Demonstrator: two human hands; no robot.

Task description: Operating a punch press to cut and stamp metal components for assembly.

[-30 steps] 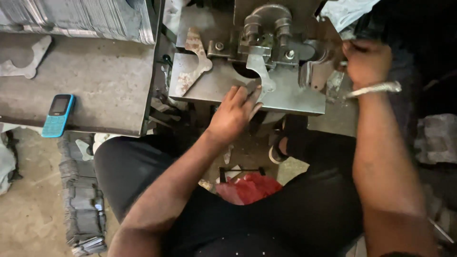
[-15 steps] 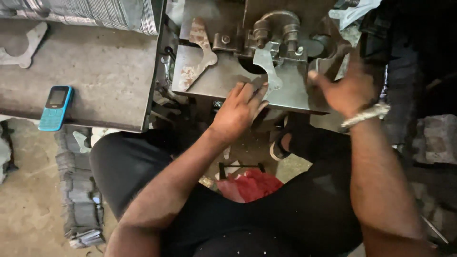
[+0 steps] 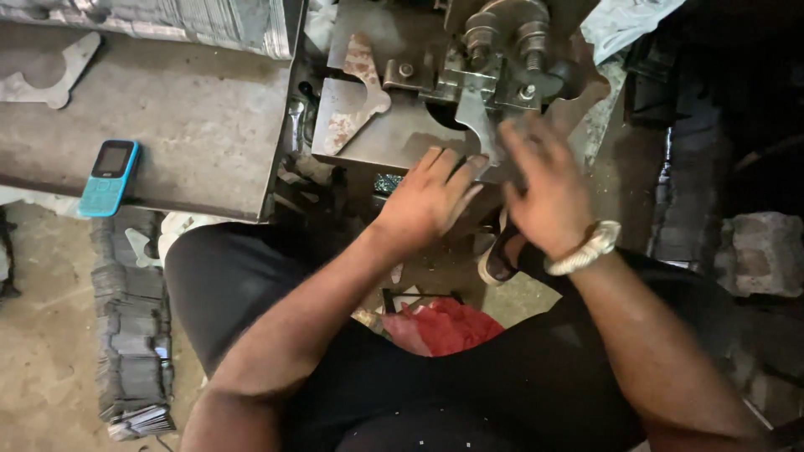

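My left hand point(image 3: 431, 201) lies flat on the front edge of the steel press plate point(image 3: 377, 138), fingers stretched toward a grey cut metal blank point(image 3: 476, 125) that hangs under the bolted die point(image 3: 502, 42). My right hand point(image 3: 543, 188) is blurred. It hovers just right of the left hand with its fingers spread over the same blank, and a pale bracelet point(image 3: 586, 249) sits on the wrist. I cannot tell whether either hand touches the blank. A rusty bracket-shaped blank point(image 3: 356, 92) lies on the plate to the left.
A blue keypad phone point(image 3: 107, 177) rests on the grey bench point(image 3: 193, 125) at left. Stacked metal blanks point(image 3: 134, 335) stand on the floor below it. A red cloth point(image 3: 444, 326) and a sandal point(image 3: 498, 258) lie between my legs, and a concrete block point(image 3: 766, 251) sits at right.
My right hand has swung from the upper right side of the press down and left to the front of the die, beside my left hand. The left hand has stayed at the plate's edge.
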